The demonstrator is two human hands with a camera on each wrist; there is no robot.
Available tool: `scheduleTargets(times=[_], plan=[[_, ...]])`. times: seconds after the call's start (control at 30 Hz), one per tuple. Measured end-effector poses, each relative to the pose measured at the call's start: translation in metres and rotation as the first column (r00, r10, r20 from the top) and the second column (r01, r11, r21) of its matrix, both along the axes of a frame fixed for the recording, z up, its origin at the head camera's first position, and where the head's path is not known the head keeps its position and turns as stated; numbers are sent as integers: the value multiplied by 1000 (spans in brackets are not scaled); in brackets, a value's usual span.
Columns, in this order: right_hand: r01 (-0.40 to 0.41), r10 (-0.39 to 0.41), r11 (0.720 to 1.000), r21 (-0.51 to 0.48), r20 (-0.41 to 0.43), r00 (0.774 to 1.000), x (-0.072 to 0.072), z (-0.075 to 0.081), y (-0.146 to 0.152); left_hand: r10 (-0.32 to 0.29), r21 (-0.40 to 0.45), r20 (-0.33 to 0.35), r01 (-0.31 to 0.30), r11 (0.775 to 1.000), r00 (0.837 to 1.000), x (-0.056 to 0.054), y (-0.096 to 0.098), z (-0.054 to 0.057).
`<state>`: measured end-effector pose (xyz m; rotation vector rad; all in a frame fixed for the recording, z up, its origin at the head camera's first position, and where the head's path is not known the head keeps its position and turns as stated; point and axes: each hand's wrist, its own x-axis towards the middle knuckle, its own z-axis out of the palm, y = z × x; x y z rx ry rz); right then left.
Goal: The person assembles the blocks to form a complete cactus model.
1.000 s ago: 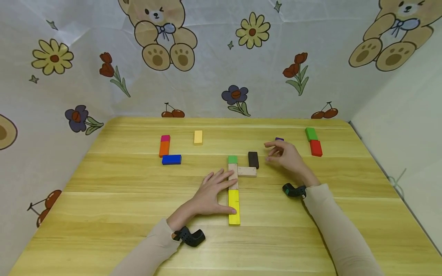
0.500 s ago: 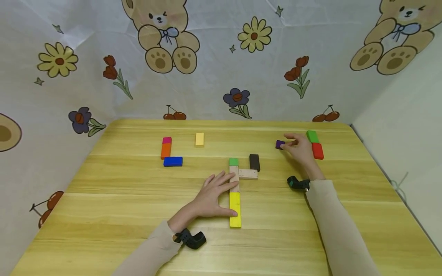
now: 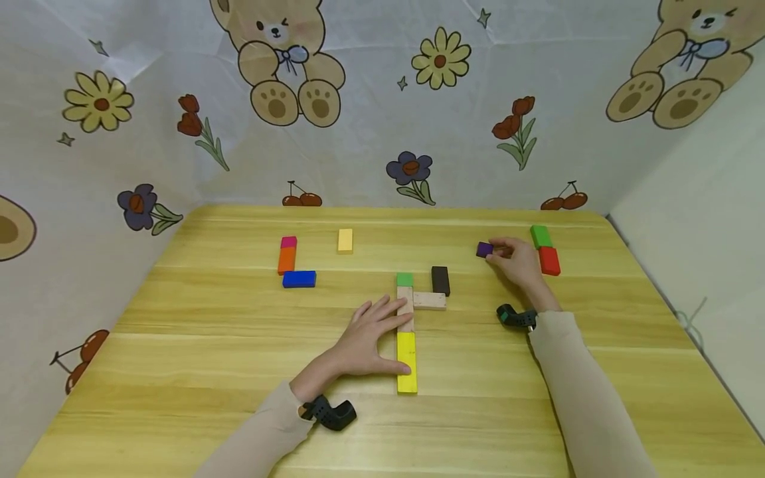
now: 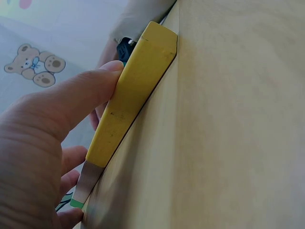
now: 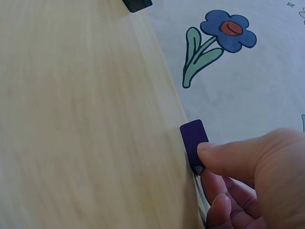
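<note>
My left hand (image 3: 358, 342) rests with spread fingers over a row of blocks. Its thumb lies on the yellow block (image 3: 406, 382), and its fingertips touch the pale wooden block (image 3: 406, 325) above. A small green block (image 3: 404, 279) tops that row; to the right, another pale wooden block (image 3: 429, 301) sticks out, with a black block (image 3: 440, 281) at its far end. Farther back, my right hand (image 3: 518, 260) pinches the right end of a purple block (image 3: 485, 249) between thumb and fingers. In the right wrist view, the thumb presses the face of the purple block (image 5: 193, 140).
Green (image 3: 540, 236) and red (image 3: 550, 261) blocks lie end to end just right of my right hand. At the left, pink (image 3: 289, 241), orange (image 3: 287, 261) and blue (image 3: 299, 279) blocks join, with a cream block (image 3: 345, 241) nearby. A patterned cloth (image 3: 358, 153) hangs behind the table.
My right hand has moved right from beside the black block to the purple block and taken hold of its right end. The left hand has stayed on the row.
</note>
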<state>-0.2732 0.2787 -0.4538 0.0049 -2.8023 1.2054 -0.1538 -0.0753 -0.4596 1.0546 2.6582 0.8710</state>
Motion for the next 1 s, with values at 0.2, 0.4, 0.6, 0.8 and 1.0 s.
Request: scheduleTargets(times=[0.2, 0.4, 0.6, 0.8, 1.0], plan=[[-2, 3, 1000, 10, -25, 1000, 0, -2, 0, 0, 15, 6, 0, 1000, 1000, 1, 0, 0], [0, 1, 1000, 14, -31, 1000, 0, -1, 0, 4, 9, 11, -4, 1000, 1000, 1, 0, 0], [6, -5, 1000, 21, -27, 1000, 0, -2, 0, 5, 1, 7, -5, 1000, 1000, 0, 0, 0], [2, -1, 1000, 10, -21, 1000, 0, -1, 0, 5, -8, 8, -5, 1000, 1000, 0, 1, 1], [-4, 4, 1000, -16, -8, 1000, 5, 9, 4, 6, -5, 11, -6, 1000, 1000, 0, 1, 0]])
